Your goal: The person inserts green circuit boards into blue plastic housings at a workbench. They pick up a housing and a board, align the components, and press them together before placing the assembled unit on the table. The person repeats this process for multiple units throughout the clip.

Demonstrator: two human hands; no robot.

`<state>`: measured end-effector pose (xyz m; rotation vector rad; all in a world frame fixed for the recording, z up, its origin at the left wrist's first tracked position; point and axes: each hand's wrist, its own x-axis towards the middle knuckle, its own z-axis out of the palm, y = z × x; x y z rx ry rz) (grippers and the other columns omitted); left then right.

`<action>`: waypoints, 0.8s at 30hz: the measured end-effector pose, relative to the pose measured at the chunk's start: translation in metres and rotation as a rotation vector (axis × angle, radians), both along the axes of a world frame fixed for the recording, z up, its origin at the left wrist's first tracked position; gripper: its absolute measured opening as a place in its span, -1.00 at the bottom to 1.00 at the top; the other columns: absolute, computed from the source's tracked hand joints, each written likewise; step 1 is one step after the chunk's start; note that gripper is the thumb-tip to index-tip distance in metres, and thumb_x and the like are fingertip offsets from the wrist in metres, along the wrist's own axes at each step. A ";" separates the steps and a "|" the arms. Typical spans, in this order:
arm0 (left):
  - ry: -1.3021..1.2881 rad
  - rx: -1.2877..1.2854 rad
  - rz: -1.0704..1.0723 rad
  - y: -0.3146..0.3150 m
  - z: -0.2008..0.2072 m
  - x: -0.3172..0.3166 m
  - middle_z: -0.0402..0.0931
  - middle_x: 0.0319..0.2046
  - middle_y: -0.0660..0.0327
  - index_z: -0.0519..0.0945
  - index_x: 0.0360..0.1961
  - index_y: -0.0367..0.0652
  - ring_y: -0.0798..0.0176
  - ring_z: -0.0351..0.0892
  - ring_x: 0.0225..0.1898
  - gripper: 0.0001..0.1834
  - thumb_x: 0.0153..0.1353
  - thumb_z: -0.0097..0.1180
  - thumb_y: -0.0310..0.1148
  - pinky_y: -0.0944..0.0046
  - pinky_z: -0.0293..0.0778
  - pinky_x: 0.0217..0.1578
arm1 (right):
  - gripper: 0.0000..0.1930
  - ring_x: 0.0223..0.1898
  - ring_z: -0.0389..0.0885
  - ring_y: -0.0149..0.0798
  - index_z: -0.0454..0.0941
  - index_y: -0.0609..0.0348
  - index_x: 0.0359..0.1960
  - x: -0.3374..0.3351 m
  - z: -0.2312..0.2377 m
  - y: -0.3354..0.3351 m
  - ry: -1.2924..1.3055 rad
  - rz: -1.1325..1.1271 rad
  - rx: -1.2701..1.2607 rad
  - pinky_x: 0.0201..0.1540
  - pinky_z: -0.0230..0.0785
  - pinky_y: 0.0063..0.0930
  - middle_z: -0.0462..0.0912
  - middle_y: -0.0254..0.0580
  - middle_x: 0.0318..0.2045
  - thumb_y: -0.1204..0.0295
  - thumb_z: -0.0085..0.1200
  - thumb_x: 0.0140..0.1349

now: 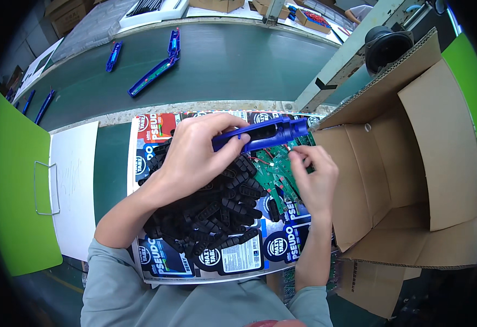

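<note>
My left hand (203, 150) grips a blue plastic casing (271, 134), an elongated shell with a dark opening along its side and a narrower end pointing right. Just below that end, my right hand (316, 174) is closed in a pinch. Whatever sits between its fingertips is too small to make out. Beneath the casing and beside my right fingers lies a pile of green circuit boards (275, 177) with thin red wires. A large heap of black plastic parts (211, 212) spreads under my left forearm.
A printed sheet (238, 275) covers the work surface. At right stands an open cardboard box (448, 158). Several blue casings (151, 78) lie on the green conveyor belt (238, 60) ahead. A metal post (339, 68) rises behind the box; a green panel (17, 185) stands left.
</note>
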<state>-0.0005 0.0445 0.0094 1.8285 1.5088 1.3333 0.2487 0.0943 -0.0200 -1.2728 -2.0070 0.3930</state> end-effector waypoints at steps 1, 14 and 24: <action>0.007 0.007 0.007 0.001 -0.001 -0.001 0.73 -0.32 0.06 0.71 -0.10 -0.36 0.25 0.67 -0.34 -0.76 0.25 0.33 -0.45 0.25 0.55 -0.26 | -0.85 -0.32 0.57 -0.18 0.72 0.17 -0.23 0.001 -0.005 0.001 -0.114 0.040 0.034 -0.19 0.38 -0.26 0.64 -0.16 -0.37 0.48 0.35 0.17; 0.017 -0.022 0.001 0.001 0.000 -0.004 0.72 -0.33 0.06 0.71 -0.11 -0.39 0.25 0.67 -0.34 -0.76 0.27 0.31 -0.44 0.27 0.53 -0.28 | -0.73 -0.07 0.58 0.03 0.58 0.26 -0.05 0.001 0.004 -0.021 -0.543 0.128 0.030 0.03 0.39 -0.06 0.57 -0.05 -0.21 0.57 0.22 0.20; -0.010 -0.026 -0.005 0.002 -0.001 -0.002 0.71 -0.33 0.01 0.71 -0.11 -0.40 0.18 0.69 -0.32 -0.75 0.27 0.31 -0.43 0.23 0.54 -0.24 | -0.79 -0.07 0.58 0.06 0.58 0.29 -0.12 0.002 0.005 -0.022 -0.553 0.141 0.052 0.04 0.40 -0.06 0.55 0.01 -0.21 0.56 0.20 0.20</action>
